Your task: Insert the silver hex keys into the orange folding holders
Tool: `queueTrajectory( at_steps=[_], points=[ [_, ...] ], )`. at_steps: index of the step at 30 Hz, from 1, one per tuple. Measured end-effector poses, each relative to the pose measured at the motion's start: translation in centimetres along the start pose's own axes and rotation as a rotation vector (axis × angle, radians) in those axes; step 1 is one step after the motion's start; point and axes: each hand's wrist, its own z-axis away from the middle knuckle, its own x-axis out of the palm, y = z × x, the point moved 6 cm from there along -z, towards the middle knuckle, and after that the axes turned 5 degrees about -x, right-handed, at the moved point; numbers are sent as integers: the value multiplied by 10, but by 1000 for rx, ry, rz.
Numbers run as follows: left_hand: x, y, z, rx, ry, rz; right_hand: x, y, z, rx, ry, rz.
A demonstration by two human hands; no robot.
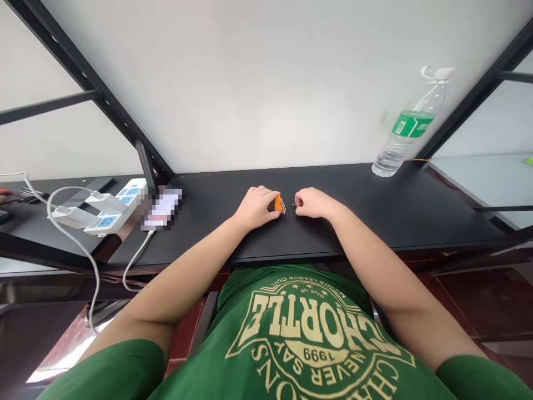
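Observation:
Over the middle of the black desk, my left hand [258,209] is closed around a small orange-and-black case [278,203]. A row of pale stripes runs along the case's right end, and my fingers cover the rest of it. My right hand [312,203] is a short gap to the right, its thumb and fingertips pinched together. From that pinch a thin metal piece [293,205] sticks out to the left, toward the case but apart from it. It is too small to tell its exact kind.
A water bottle [406,130] with a green label stands at the desk's back right. Left lie a phone [164,208] on a white cable and a power strip [125,203] with chargers plugged in. Black frame posts flank the black desk [353,236]; a white wall is behind.

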Motion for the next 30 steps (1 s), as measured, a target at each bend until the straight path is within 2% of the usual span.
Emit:
queueTrajectory(
  at_steps=[4, 8, 21, 30],
  points=[
    [-1, -1, 0, 12, -1, 10, -1, -11, 0, -126, 118, -236],
    [-2, 2, 0, 13, -15, 18, -3, -14, 0, -162, 186, -325],
    [-2, 5, 0, 24, -16, 17, -9, -15, 4, -192, 230, -420],
    [-1, 6, 1, 38, -40, 19, -8, -13, 4, -193, 200, -424]
  ],
)
